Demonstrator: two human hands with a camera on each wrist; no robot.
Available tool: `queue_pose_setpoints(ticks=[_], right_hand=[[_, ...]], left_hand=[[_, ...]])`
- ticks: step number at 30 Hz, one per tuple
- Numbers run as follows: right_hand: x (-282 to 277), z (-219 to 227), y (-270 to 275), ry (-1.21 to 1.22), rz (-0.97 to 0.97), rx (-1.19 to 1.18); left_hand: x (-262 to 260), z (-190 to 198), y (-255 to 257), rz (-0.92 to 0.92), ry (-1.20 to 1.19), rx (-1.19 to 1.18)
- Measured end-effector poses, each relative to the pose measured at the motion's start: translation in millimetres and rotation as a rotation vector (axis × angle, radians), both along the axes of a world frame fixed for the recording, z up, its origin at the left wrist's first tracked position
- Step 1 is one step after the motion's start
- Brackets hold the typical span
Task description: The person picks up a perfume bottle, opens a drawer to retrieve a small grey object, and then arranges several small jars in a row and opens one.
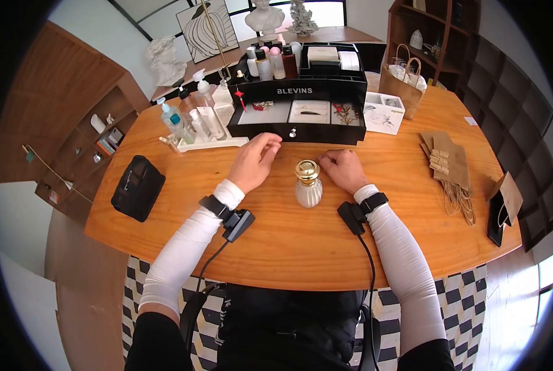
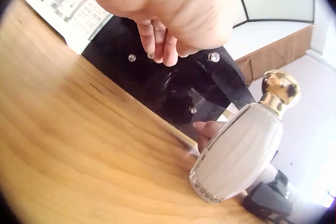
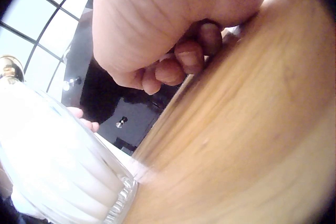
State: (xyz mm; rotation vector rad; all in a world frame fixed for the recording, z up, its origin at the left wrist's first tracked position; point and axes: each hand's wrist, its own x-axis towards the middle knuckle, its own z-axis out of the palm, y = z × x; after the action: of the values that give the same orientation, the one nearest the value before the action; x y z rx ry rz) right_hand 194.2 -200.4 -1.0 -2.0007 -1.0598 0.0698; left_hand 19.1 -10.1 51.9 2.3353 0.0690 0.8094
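The one word that can be read is BLEVINS, in pale capitals across the front of the black organizer (image 1: 344, 90) at the upper middle of the head view; marks on the black pouch (image 1: 138, 188) at the left and print on the white packaging (image 2: 81, 11) at the upper left of the left wrist view are too small or blurred to read. One ribbed bottle (image 1: 308, 193) with a gold cap stands upright on the wooden bench (image 1: 276, 253) near the centre of the frame, between two hands and apart from both. The left hand (image 1: 255, 164), left of it, lies just before the organizer's drawer (image 1: 323, 133), its fingers (image 2: 169, 50) loosely bent and close together; the right hand (image 1: 345, 170), right of it, rests on the bench with fingers (image 3: 170, 71) curled in toward the palm. The drawer shows three pale compartments, and the left wrist view shows three clear knobs (image 2: 132, 57). Three pump bottles (image 1: 167, 112) stand at the upper left, by one white tray (image 1: 217, 145). Toward the upper right are one white box (image 1: 382, 122) and one upright paper bag (image 1: 406, 99); several flat bags (image 1: 450, 157) overlap at the right, their exact count unclear.
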Motion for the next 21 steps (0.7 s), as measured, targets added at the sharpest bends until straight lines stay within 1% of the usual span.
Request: queue_pose_setpoints(ticks=[2, 3, 4, 6, 7, 11, 14, 15, 16, 18, 19, 21], right_hand=[[1, -1, 1, -0.002, 0.014, 0.017], [2, -2, 2, 0.0, 0.024, 0.037], [3, -2, 2, -0.005, 0.027, 0.034], [2, -1, 1, -0.041, 0.02, 0.038], [1, -1, 1, -0.046, 0.023, 0.036], [-2, 6, -1, -0.034, 0.026, 0.031], [-3, 6, -1, -0.042, 0.023, 0.024], [-2, 6, -1, -0.048, 0.021, 0.019], [0, 4, 0, -0.05, 0.023, 0.017], [2, -5, 2, -0.023, 0.048, 0.112], [3, -9, 3, -0.021, 0.053, 0.105], [4, -8, 3, -0.009, 0.041, 0.084]], left_hand=[[11, 0, 2, 0.032, 0.021, 0.06], [15, 7, -1, 0.059, 0.138, -0.026], [25, 3, 3, 0.061, 0.133, -0.029], [46, -12, 15, -0.039, -0.025, -0.01], [52, -16, 18, -0.061, 0.01, -0.024], [47, -32, 8, -0.085, -0.001, 0.008], [23, -43, 7, -0.04, 0.052, 0.051], [17, -46, 9, -0.05, 0.031, -0.068], [10, -48, 13, -0.048, 0.03, -0.071], [-4, -54, 22, 0.097, 0.12, -0.179], [-7, -60, 25, 0.102, 0.122, -0.186], [-9, -70, 30, 0.153, -0.013, -0.36]])
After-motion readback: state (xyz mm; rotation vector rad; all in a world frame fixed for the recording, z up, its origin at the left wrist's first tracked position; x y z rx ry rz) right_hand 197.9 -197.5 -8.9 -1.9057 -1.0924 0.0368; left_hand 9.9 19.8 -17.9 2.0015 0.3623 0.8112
